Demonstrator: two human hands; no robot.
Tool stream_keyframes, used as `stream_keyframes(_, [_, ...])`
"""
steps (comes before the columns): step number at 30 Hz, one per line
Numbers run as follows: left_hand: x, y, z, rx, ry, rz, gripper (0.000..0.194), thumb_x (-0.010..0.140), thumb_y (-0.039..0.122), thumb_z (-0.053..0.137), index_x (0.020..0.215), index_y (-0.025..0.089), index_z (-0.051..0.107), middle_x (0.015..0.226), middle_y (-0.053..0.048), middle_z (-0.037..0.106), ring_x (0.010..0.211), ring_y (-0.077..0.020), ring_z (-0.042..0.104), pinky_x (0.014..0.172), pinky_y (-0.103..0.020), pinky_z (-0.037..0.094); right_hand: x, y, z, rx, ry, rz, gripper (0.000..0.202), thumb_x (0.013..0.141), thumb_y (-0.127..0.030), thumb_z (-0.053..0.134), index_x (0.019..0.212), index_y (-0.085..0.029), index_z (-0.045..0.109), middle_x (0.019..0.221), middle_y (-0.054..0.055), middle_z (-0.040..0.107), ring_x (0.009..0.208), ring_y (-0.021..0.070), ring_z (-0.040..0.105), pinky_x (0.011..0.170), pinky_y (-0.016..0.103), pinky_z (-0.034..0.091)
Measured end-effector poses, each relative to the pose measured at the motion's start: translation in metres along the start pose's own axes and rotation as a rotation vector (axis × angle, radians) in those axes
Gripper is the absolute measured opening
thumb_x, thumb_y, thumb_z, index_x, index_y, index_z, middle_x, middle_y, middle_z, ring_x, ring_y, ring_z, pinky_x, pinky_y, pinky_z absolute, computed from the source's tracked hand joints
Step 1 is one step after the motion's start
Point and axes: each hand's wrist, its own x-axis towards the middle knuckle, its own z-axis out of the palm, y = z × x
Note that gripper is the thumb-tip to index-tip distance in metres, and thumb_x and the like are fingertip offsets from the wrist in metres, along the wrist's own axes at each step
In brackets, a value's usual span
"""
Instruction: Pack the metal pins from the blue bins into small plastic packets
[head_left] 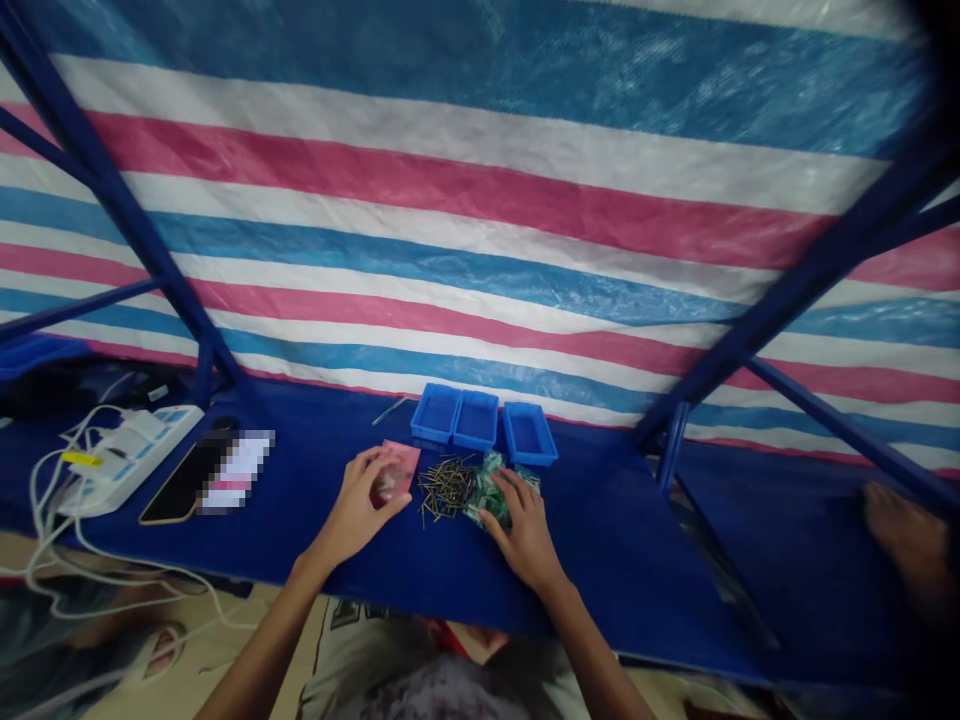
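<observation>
My left hand point(369, 500) is curved around a pink packet point(403, 460) on the blue table, with something pale showing between thumb and fingers. A heap of thin brass-coloured screws or nails point(444, 486) lies between my two hands. To the right of the heap, my right hand point(517, 515) rests its bent fingers on green-and-clear plastic packets point(491, 488). Behind the heap stand three small blue trays, the left one point(436, 412) and middle one point(476, 418) side by side, the right one point(529, 434) slightly apart.
A white power strip point(135, 455) with tangled cables, a phone point(187, 475) and a partly blurred card point(237, 470) lie at left. A thin tool point(390, 411) lies left of the trays. Blue metal struts flank the table point(600, 540); another person's hand point(904, 525) is far right.
</observation>
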Motion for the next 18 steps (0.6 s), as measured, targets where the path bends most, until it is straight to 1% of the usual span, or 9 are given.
stream_keyframes(2, [0.002,-0.01,0.009,-0.1,0.132,-0.127,0.048,0.097,0.05,0.065,0.139,0.027,0.058,0.149,-0.012,0.052,0.14,-0.0321,0.05,0.117,-0.052,0.044,-0.001,0.001,-0.001,0.021,0.048,0.011,0.045,0.104,-0.042,0.059,0.147,-0.027,0.053,0.148,0.014,0.057,0.138,0.0336,0.053,0.112,0.056,0.046])
stream_keyframes(4, [0.003,-0.02,0.021,-0.215,0.244,-0.324,0.052,0.099,0.055,0.059,0.14,0.023,0.056,0.147,-0.015,0.055,0.133,-0.0315,0.057,0.11,-0.05,0.05,-0.001,0.001,-0.002,0.033,0.113,0.041,0.041,0.105,-0.04,0.057,0.144,-0.027,0.055,0.143,0.014,0.06,0.134,0.0329,0.056,0.11,0.055,0.047])
stream_keyframes(5, [0.004,-0.025,0.027,-0.261,0.26,-0.41,0.055,0.099,0.058,0.059,0.139,0.021,0.055,0.145,-0.016,0.057,0.131,-0.0316,0.06,0.109,-0.05,0.051,-0.002,0.002,-0.003,0.031,0.138,0.061,0.039,0.106,-0.039,0.056,0.143,-0.026,0.056,0.141,0.014,0.061,0.131,0.0327,0.057,0.11,0.055,0.048])
stream_keyframes(7, [0.005,-0.034,0.036,-0.346,0.228,-0.496,0.058,0.096,0.06,0.062,0.137,0.018,0.056,0.141,-0.017,0.062,0.13,-0.0315,0.062,0.111,-0.049,0.049,-0.002,0.003,-0.002,0.017,0.164,0.101,0.036,0.106,-0.038,0.055,0.14,-0.025,0.057,0.136,0.015,0.062,0.127,0.0326,0.059,0.108,0.055,0.049])
stream_keyframes(10, [0.012,-0.041,0.044,-0.469,0.165,-0.513,0.061,0.095,0.059,0.065,0.14,0.019,0.054,0.14,-0.018,0.065,0.13,-0.0303,0.064,0.112,-0.046,0.05,-0.002,0.004,0.001,0.009,0.162,0.128,0.034,0.107,-0.037,0.054,0.136,-0.022,0.058,0.133,0.016,0.063,0.123,0.0324,0.06,0.106,0.053,0.051])
stream_keyframes(13, [0.018,-0.041,0.047,-0.546,0.115,-0.508,0.062,0.097,0.056,0.065,0.144,0.018,0.05,0.143,-0.021,0.063,0.131,-0.0306,0.064,0.109,-0.047,0.052,0.0,0.004,0.004,0.027,0.123,0.11,0.035,0.107,-0.036,0.052,0.139,-0.022,0.056,0.136,0.016,0.061,0.128,0.0324,0.058,0.109,0.053,0.05])
stream_keyframes(15, [0.018,-0.038,0.05,-0.525,0.109,-0.472,0.062,0.099,0.054,0.064,0.147,0.018,0.048,0.147,-0.023,0.06,0.136,-0.0313,0.061,0.111,-0.048,0.051,0.001,0.004,0.004,0.038,0.083,0.09,0.037,0.107,-0.035,0.051,0.142,-0.023,0.055,0.139,0.015,0.059,0.132,0.0318,0.056,0.111,0.053,0.049])
stream_keyframes(18, [0.009,-0.029,0.054,-0.456,0.116,-0.384,0.064,0.103,0.053,0.058,0.155,0.022,0.038,0.152,-0.023,0.056,0.14,-0.0305,0.058,0.11,-0.049,0.052,0.001,0.003,0.002,0.033,0.045,0.059,0.039,0.107,-0.035,0.051,0.145,-0.024,0.054,0.142,0.015,0.059,0.134,0.0312,0.056,0.113,0.052,0.048])
